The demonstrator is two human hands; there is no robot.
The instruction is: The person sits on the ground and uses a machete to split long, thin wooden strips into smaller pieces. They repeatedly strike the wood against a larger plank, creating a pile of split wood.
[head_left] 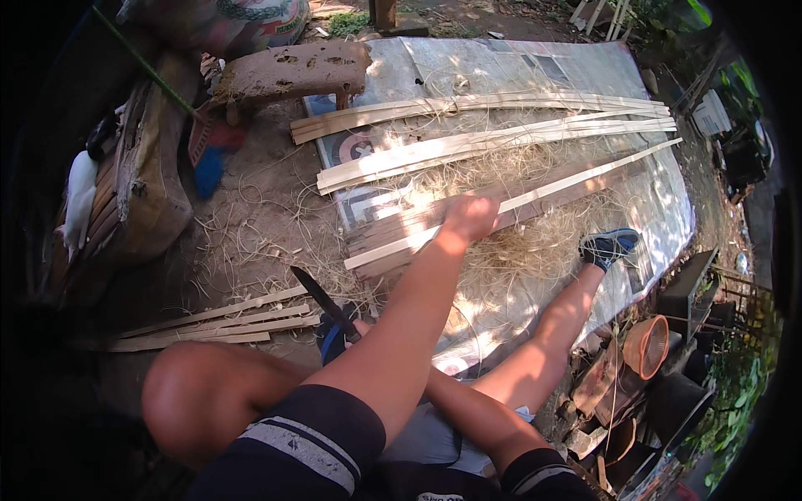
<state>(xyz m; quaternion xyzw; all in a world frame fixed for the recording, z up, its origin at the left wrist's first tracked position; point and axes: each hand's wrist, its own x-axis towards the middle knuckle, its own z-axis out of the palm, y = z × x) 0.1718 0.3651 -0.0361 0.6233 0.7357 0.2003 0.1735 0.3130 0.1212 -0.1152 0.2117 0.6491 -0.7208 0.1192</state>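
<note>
My left arm reaches forward across my right one. The left hand (pixel 472 219) is closed round a long pale strip (pixel 585 177), apparently split bamboo or wood, lying along a weathered plank (pixel 543 179). Crossed beneath that arm, my right hand (pixel 359 329) sits low near my left foot and grips a knife (pixel 316 290) with a broad dark blade pointing up and left. My left forearm partly hides the right hand. Two bundles of similar strips, a far one (pixel 468 103) and a nearer one (pixel 493 142), lie beyond the plank. Curly shavings (pixel 510 259) cover the area round it.
A printed sheet (pixel 585 67) lies under the work, with my shod right foot (pixel 608 247) on it. More strips (pixel 225 324) rest on the ground at left. A worn bench (pixel 292 71) stands at far left, near a white cat-like animal (pixel 80 196). Clay pots (pixel 646 346) crowd the right.
</note>
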